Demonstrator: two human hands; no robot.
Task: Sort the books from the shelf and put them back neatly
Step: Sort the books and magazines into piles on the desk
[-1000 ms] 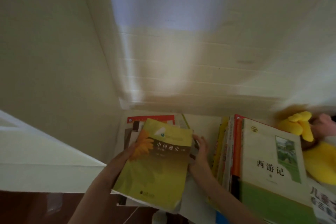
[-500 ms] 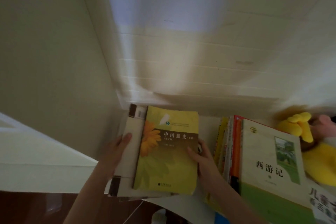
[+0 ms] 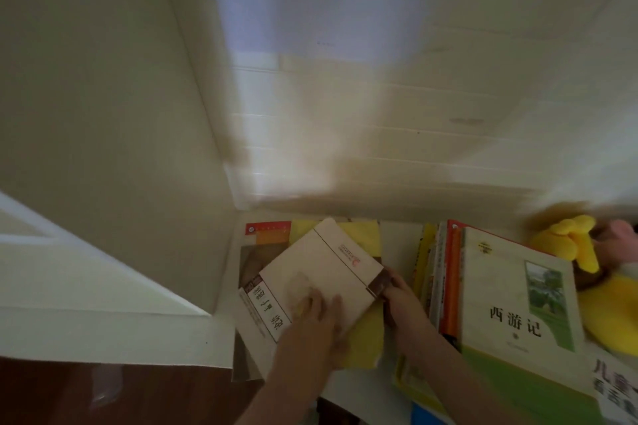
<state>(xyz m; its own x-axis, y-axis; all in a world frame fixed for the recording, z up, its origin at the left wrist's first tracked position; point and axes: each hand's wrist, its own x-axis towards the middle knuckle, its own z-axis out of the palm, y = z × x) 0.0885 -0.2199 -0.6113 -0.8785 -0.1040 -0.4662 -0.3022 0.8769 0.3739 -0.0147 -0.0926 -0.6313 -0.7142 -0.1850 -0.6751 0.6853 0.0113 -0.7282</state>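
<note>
Your left hand (image 3: 317, 317) lies flat, fingers straight, on the cream book (image 3: 321, 269), which sits tilted atop the yellow book (image 3: 362, 345) at the shelf's (image 3: 397, 238) left end. Your right hand (image 3: 402, 300) grips its right corner, fingers clamped on it.

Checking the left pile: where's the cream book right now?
Head view, lower centre: the cream book lies skewed atop the yellow book on the left pile, left hand flat on its cover, right hand gripping its brown corner.
</note>
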